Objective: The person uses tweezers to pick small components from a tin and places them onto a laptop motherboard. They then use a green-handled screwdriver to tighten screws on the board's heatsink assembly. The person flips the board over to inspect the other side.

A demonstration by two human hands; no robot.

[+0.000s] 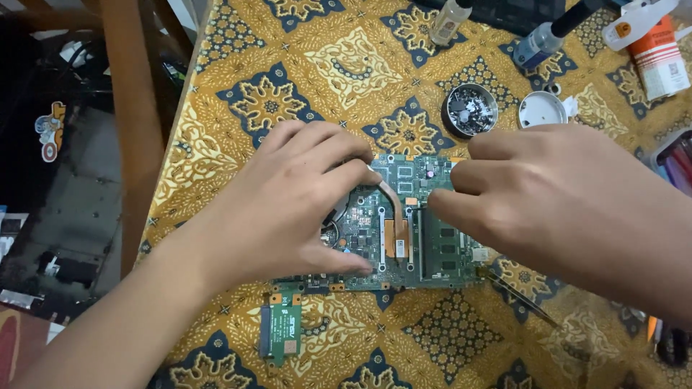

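Observation:
A green laptop motherboard (404, 248) lies flat on a gold and blue patterned tablecloth (339, 65). A copper heat pipe (394, 205) curves across its middle. My left hand (288, 205) rests over the board's left part, covering the fan area, its fingertips on the pipe's upper end and its thumb pressed near the lower middle of the board. My right hand (562, 198) reaches in from the right, its fingers touching the board beside a memory module (443, 248). Whether either hand pinches anything is hidden.
A small green circuit card (281, 328) lies in front of the board. Behind it sit a round tin of screws (470, 110), its lid (542, 109), two small bottles (450, 20) (540, 45) and an orange-white tube (657, 57). Tweezers (520, 297) lie at the right. The table's left edge (176, 130) drops off.

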